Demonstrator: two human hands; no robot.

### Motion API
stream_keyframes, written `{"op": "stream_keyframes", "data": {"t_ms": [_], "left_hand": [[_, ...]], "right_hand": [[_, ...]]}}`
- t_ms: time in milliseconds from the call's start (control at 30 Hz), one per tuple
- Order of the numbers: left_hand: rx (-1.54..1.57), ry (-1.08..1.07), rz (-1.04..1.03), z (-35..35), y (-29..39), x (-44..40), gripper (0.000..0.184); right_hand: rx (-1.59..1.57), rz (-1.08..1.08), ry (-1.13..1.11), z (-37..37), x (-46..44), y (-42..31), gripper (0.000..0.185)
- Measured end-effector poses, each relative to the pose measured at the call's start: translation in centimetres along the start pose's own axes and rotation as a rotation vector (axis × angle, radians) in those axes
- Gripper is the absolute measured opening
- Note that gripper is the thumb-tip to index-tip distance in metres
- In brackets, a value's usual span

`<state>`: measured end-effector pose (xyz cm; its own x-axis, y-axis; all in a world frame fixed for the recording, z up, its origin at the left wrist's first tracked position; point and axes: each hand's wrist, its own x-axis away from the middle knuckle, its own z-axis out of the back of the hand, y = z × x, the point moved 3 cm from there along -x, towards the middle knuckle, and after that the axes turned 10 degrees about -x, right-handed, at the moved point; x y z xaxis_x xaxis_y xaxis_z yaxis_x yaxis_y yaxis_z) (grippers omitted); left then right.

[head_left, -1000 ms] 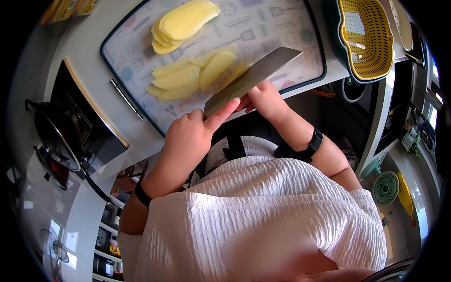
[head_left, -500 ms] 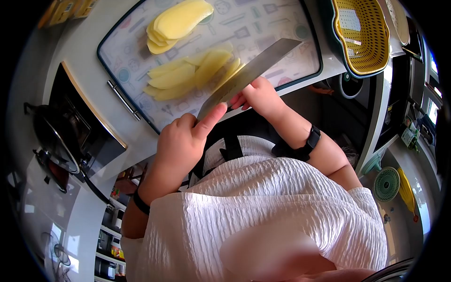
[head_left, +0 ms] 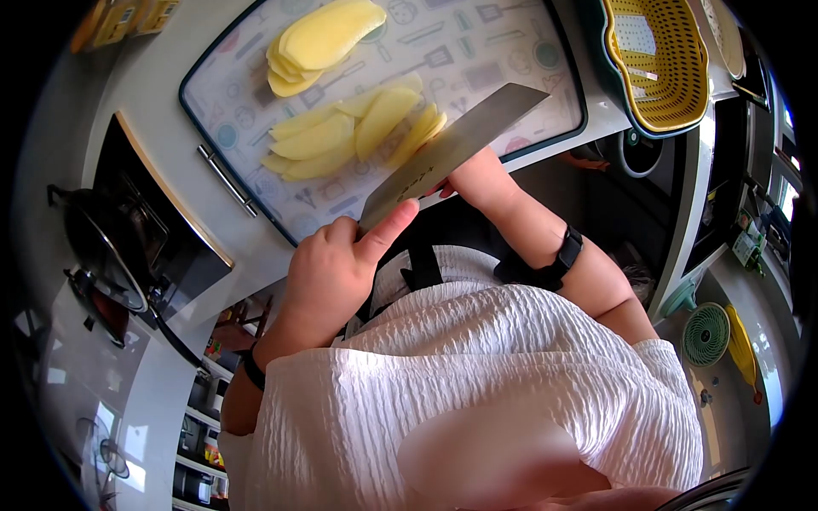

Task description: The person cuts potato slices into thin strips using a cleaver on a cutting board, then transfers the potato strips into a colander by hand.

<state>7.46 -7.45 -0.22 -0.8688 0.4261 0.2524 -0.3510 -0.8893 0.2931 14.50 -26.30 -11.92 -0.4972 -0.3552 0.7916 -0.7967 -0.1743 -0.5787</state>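
My left hand (head_left: pixel 328 264) is closed round the handle end of a wide-bladed cleaver (head_left: pixel 452 152), its thumb lying along the flat of the blade. The blade slants up to the right over the cutting board's near edge. Behind the blade is my right hand (head_left: pixel 477 180), its fingers mostly hidden. Beyond the blade, thin pale-yellow potato slices (head_left: pixel 315 140) lie fanned on the patterned cutting board (head_left: pixel 503 60), with a few leaning slices (head_left: pixel 417 134) right beside the blade. Farther back rests a stack of larger potato slices (head_left: pixel 328 38).
A yellow colander (head_left: pixel 669 81) sits in a dark basin on the right of the counter. To the left are a black pan (head_left: pixel 98 247) with a long handle and a dark cooktop (head_left: pixel 153 226). A green round basket (head_left: pixel 705 334) is at the far right.
The cleaver's blade has tilted, showing more of its flat face, and its far end has dropped slightly towards me. My right hand's fingers are now more hidden behind it.
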Motion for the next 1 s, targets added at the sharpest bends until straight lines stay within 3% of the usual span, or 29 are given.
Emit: {"op": "stream_keyframes", "data": {"t_ms": [833, 1000], "left_hand": [[-0.015, 0.020, 0.011, -0.16, -0.17, -0.35, 0.073], [-0.011, -0.042, 0.027, 0.02, -0.10, -0.41, 0.080]], "right_hand": [[-0.036, -0.016, 0.008, -0.16, 0.35, -0.43, 0.043], [-0.037, -0.011, 0.014, -0.24, 0.35, -0.42, 0.044]]}}
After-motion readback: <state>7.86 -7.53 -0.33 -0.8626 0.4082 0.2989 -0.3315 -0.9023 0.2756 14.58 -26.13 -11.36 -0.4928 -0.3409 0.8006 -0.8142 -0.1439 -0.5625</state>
